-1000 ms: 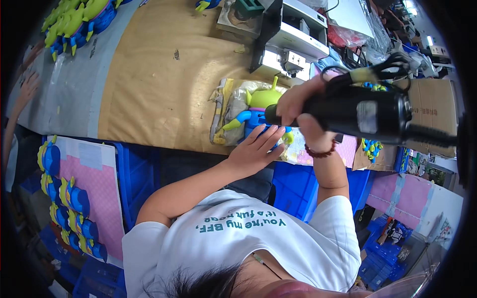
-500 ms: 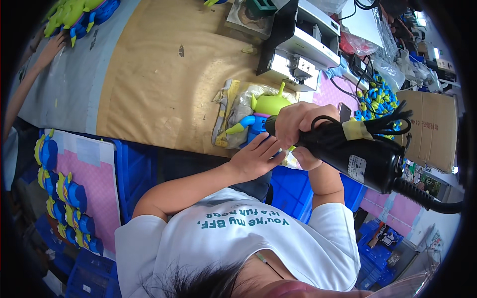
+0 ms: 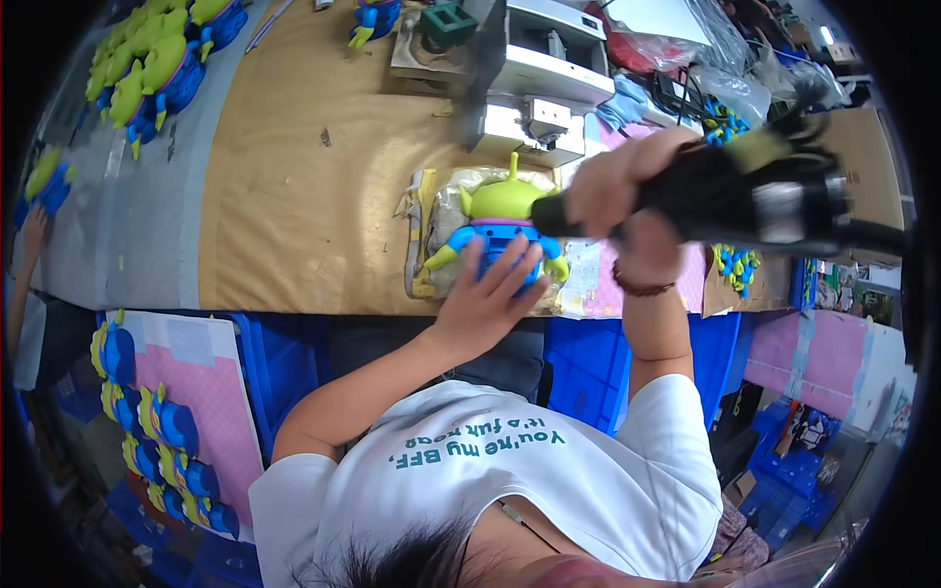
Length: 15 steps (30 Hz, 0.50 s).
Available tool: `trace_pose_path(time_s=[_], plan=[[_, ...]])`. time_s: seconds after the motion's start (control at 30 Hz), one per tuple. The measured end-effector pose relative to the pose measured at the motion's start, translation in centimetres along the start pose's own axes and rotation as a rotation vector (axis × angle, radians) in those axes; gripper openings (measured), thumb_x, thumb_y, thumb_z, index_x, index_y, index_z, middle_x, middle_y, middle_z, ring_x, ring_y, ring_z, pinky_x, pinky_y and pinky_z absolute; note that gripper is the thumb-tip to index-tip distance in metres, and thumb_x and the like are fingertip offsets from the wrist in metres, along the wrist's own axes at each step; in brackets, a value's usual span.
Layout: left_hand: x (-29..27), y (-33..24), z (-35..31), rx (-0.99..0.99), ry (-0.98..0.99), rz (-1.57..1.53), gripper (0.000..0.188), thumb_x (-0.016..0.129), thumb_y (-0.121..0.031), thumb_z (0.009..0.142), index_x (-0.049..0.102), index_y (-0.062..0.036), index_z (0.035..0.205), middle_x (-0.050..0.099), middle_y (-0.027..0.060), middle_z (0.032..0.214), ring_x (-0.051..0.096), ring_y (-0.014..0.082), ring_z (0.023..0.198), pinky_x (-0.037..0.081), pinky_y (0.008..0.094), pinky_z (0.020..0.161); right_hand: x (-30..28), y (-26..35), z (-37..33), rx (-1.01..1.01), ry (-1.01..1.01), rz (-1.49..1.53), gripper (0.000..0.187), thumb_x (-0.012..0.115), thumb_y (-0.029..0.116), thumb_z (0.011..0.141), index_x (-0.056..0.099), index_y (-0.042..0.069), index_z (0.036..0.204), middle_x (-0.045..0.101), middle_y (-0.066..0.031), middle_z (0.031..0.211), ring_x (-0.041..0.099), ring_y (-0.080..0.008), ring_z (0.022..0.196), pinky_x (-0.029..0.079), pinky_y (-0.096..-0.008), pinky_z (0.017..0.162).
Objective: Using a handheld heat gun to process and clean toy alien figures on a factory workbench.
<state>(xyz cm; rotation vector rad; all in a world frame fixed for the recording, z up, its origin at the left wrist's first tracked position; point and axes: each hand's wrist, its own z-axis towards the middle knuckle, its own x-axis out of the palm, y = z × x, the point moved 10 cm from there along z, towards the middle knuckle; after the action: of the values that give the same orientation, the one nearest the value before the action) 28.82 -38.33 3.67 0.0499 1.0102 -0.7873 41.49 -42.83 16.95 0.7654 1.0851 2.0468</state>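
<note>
A toy figure (image 3: 502,202) with a lime-green head, a single antenna and a blue body lies on a plastic-covered pad (image 3: 421,225) edged with yellow tape. Dark holes show on its body. My left hand (image 3: 480,312) rests on the lower body with its fingers spread. My right hand (image 3: 622,181), blurred by motion, is wrapped round a black electric screwdriver (image 3: 730,196) with a thick cable. Its nose (image 3: 551,216) points left, at the figure's right shoulder; whether it touches cannot be made out. The tip is not visible.
A white and grey machine (image 3: 554,59) stands behind the pad, beside a green block (image 3: 448,24). Several toy figures (image 3: 157,73) lie at the far left, where another person's hand (image 3: 36,223) touches one. Blue toy parts (image 3: 179,428) sit on a pink-covered board (image 3: 218,382).
My right hand and the screwdriver have lifted off the figure's lower body and swung up. My left hand has spread out over the figure. The whole view has shifted.
</note>
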Motion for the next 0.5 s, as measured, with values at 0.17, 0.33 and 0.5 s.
trace_pose_path(time_s=[0.17, 0.33, 0.5], plan=[[0.5, 2.2, 1.1, -0.184, 0.127, 0.058, 0.075, 0.075, -0.019, 0.07, 0.048, -0.0119, 0.14, 0.033, 0.0282, 0.149, 0.035, 0.053, 0.132, 0.031, 0.068, 0.099, -7.4, 2.2, 5.0, -0.158, -0.311, -0.24, 0.03, 0.065, -0.003, 0.081, 0.053, -0.002, 0.108, 0.06, -0.0088, 0.071, 0.059, -0.0175, 0.059, 0.05, -0.0316, 0.059], [0.9, 2.2, 0.7, -0.169, 0.145, 0.111, 0.094, 0.086, -0.026, 0.063, 0.043, -0.0113, 0.145, 0.027, 0.031, 0.152, 0.031, 0.053, 0.136, 0.031, 0.0644, 0.103, -8.4, -2.4, 6.9, -0.039, -0.376, -0.284, 0.031, 0.066, -0.001, 0.081, 0.053, -0.006, 0.109, 0.062, -0.0103, 0.069, 0.061, -0.0189, 0.058, 0.051, -0.0313, 0.059], [1.0, 2.0, 0.6, -0.144, 0.159, 0.152, 0.093, 0.085, -0.026, 0.063, 0.043, -0.0112, 0.145, 0.027, 0.0309, 0.152, 0.033, 0.0524, 0.136, 0.032, 0.0631, 0.103, -6.9, -5.1, 5.7, 0.181, -0.448, -0.205, 0.012, 0.068, 0.003, 0.08, 0.057, 0.0, 0.082, 0.061, -0.0063, 0.064, 0.058, -0.0152, 0.053, 0.048, -0.0292, 0.052]])
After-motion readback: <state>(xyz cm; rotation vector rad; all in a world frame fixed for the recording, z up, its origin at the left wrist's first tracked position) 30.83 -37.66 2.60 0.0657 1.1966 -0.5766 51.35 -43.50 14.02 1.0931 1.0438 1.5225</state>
